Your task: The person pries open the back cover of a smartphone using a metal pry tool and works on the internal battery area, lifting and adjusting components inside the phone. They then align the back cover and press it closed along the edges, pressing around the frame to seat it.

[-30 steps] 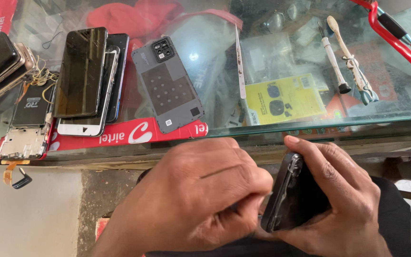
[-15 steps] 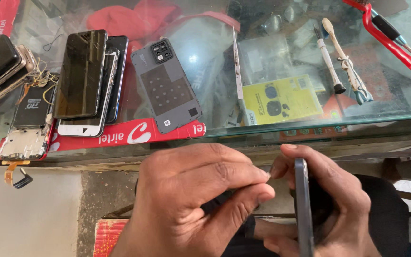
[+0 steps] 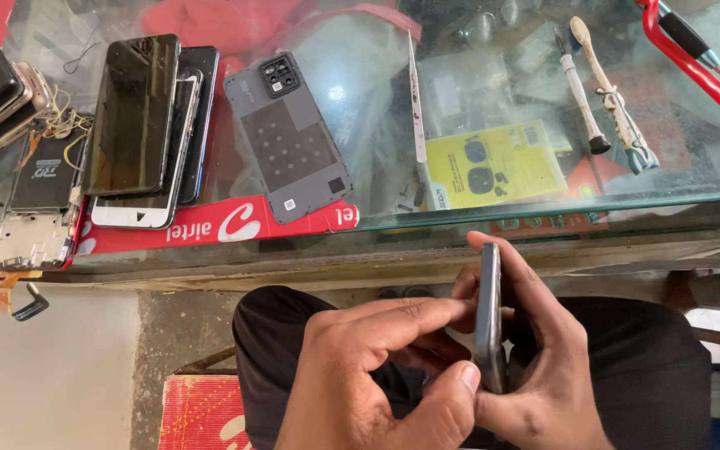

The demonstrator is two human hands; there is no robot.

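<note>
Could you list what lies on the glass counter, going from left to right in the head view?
Bare circuit frame → stacked phones → grey back cover → tweezers → yellow card → small screwdriver → red-handled tool.

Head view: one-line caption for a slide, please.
Both hands, left hand and right hand, grip a dark phone edge-on below a glass counter.

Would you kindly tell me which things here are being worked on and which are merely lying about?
In hand:
- dark phone, held edge-up by the right hand
- left hand, fingers on its edge

Lying about on the glass counter:
- grey back cover
- stacked phones
- tweezers
- yellow packet
- red-handled pliers
</note>
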